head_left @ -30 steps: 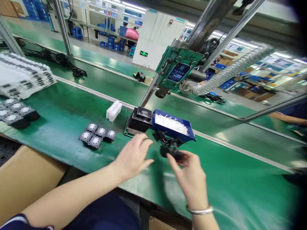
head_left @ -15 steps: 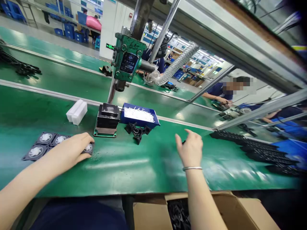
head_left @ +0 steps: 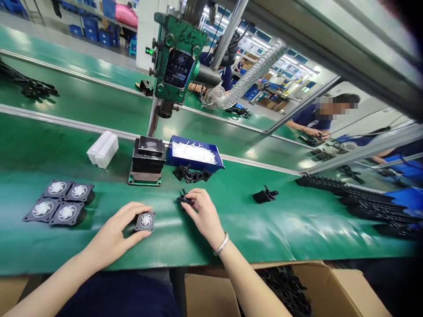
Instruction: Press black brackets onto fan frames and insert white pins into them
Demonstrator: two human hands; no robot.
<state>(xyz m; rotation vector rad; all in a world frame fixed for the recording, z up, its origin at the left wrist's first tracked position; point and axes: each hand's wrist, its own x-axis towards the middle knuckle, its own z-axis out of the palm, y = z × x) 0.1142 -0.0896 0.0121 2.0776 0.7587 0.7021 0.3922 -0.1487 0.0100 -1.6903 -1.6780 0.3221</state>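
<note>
My left hand grips a small square black fan part with a white impeller, held just above the green belt. My right hand pinches a small black plastic bracket resting on the belt. Several matching fan parts lie in a cluster to the left. A little pile of black brackets sits in front of a blue tray of white pins. One more black bracket lies alone to the right.
A black fixture block on a green base stands under a green press head. A white block lies left of it. Rows of black parts line the right. An open carton of black parts sits below the belt edge. A seated person works far right.
My left hand lifted one fan part from the cluster and brought it toward the middle. My right hand moved back left and took hold of a bracket, leaving one bracket on the right.
</note>
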